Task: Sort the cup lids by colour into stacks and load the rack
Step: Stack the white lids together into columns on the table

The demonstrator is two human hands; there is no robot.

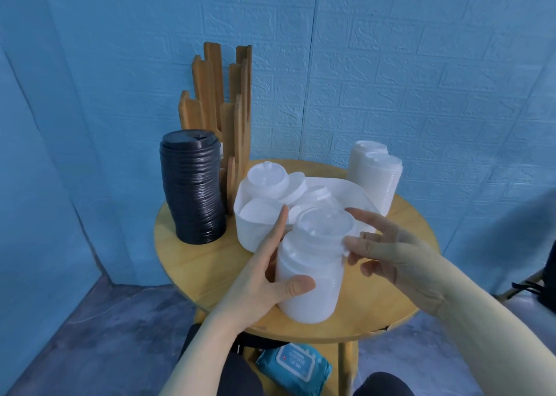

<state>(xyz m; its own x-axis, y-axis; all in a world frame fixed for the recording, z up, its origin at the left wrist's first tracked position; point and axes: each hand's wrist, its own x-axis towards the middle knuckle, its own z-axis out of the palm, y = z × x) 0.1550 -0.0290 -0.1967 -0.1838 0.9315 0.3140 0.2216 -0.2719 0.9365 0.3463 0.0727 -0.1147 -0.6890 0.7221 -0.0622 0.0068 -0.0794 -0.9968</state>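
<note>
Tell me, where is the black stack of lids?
The black stack stands on the left of the round table, right in front of the wooden rack and beside the white tub.

A bin (258, 239) sits mid-table (186, 263), lid stacks at the left edge (192, 188) and right edge (376, 179), rack (222, 100) at the back-left edge.
</note>
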